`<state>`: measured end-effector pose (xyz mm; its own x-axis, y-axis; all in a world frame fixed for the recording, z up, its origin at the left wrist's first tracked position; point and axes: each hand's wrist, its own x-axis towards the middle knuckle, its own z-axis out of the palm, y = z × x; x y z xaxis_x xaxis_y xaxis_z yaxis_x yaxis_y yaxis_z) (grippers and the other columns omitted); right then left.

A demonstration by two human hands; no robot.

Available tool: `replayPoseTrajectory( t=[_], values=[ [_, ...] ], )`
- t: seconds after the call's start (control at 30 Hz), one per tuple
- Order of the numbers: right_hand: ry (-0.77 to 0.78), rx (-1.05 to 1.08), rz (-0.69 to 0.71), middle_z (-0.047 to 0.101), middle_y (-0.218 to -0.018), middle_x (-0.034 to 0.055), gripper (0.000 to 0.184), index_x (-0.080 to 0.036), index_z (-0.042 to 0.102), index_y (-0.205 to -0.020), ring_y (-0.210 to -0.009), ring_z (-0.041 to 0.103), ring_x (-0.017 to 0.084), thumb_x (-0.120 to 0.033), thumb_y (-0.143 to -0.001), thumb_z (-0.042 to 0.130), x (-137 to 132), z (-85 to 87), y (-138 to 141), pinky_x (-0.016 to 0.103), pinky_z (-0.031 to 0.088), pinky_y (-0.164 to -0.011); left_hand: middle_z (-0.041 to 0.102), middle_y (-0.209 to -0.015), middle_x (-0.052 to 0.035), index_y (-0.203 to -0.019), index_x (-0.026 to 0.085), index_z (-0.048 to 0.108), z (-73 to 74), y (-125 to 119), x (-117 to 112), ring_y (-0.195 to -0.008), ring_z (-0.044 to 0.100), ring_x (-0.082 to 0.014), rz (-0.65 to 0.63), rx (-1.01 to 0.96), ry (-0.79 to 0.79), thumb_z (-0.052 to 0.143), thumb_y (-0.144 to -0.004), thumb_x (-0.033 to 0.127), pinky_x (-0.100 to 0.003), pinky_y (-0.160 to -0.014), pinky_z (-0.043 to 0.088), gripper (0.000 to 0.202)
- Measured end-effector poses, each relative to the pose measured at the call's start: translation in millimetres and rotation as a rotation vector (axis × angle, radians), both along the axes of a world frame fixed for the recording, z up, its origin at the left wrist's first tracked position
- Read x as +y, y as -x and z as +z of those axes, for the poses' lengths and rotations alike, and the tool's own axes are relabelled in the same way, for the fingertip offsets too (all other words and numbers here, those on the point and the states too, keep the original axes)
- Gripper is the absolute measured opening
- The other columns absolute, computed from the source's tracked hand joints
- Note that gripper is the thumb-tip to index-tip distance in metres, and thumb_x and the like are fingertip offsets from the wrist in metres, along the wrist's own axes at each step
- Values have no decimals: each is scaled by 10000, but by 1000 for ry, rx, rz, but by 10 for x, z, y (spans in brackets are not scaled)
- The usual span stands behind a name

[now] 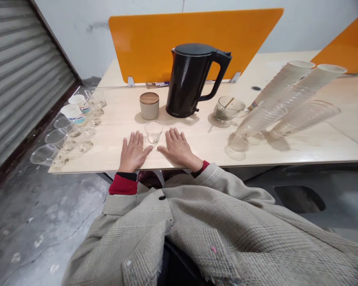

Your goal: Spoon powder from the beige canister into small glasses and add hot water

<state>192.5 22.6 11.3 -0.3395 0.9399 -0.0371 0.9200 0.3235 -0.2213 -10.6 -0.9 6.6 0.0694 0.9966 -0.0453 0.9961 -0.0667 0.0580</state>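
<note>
Head view: both hands lie palm down on the desk, flat and holding nothing, fingers pointing away from the body and thumbs stretched inward. Between the left hand and the right hand stands a clear cup, upright, its long axis vertical and its rim facing up. It sits just beyond the two thumb tips, near the level of the fingertips, with its base looking slightly nearer the left hand. Neither hand appears to grip it, and I cannot tell whether anything is in it.

Past the left hand's fingertips, a little to their right, is a lidded tub. Beyond the right hand's fingers stands a black kettle, its handle to the right. Farther right of that hand are a glass mug and leaning stacks of cups. Well left of the left hand, other cups line the desk's end.
</note>
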Motion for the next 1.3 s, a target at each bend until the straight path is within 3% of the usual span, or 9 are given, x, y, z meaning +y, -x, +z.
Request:
replayPoseTrajectory(
  t=[0.4, 0.9, 1.3],
  values=[
    [-22, 14, 14, 188, -1803, 288, 917, 44, 274, -1700, -1711, 139, 401, -616, -1082, 430, 38, -76, -18, 593, 111, -1378, 155, -1841, -143, -1741, 71, 212, -12, -1, 0, -1727, 115, -329, -8, 4, -12, 228, -1098, 613, -593, -1396, 122, 841],
    [-11, -5, 4, 191, -1805, 280, 912, 48, 267, -1704, -1710, 143, 406, -593, -1086, 469, 1, 0, 1, 585, 117, -1382, 175, -1838, -142, -1738, 88, 241, -62, 20, 14, -1725, 133, -328, -9, -4, -38, 241, -1098, 617, -595, -1392, 142, 831],
    [-15, -2, 6, 201, -1804, 280, 906, 42, 278, -1700, -1709, 150, 399, -607, -1087, 436, 21, -32, -5, 584, 119, -1377, 163, -1841, -136, -1739, 82, 229, -37, 6, 8, -1727, 120, -325, -2, -12, -23, 241, -1097, 625, -596, -1395, 125, 841]
  ],
)
